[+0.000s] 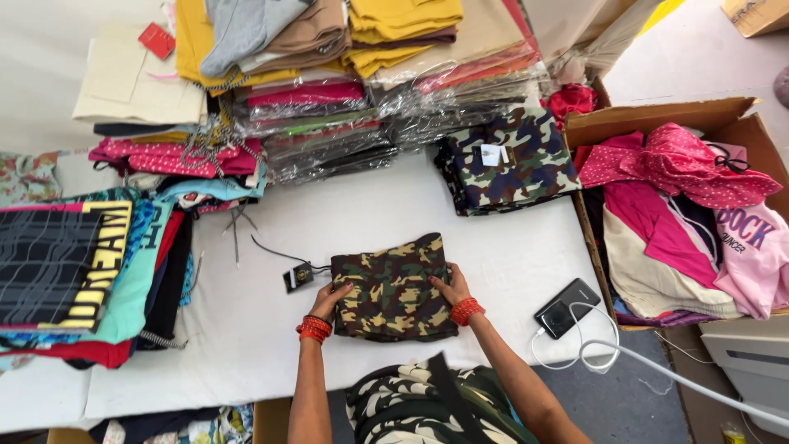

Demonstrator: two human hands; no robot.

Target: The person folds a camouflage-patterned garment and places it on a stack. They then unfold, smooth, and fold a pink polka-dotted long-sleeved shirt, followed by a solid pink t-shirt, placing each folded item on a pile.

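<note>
Left hand point(331, 298) flat against the left edge of folded camouflage garment point(393, 288), fingers spread over the fabric, thumb at the lower side; stack of red bangles point(315, 328) at the wrist. Right hand point(450, 288) pressed on the opposite edge, fingers laid across the top, matching red bangles at that wrist. Hands well apart, garment between them, both resting on the cloth rather than closed around it. Forearms angled inward from the bottom of the view.

Garment folded into a compact, near-square block, brown-green camouflage print, lying flat on white table point(370, 214) near its front edge. Black hang tag point(297, 278) on a dark cord trailing off the left side. Second camouflage stack point(505, 160), bluer in tone, farther back on the right. Black phone point(567, 307) with white cable just beside the right forearm. Cardboard box point(657, 119) of pink clothing at the table's right end.
</note>
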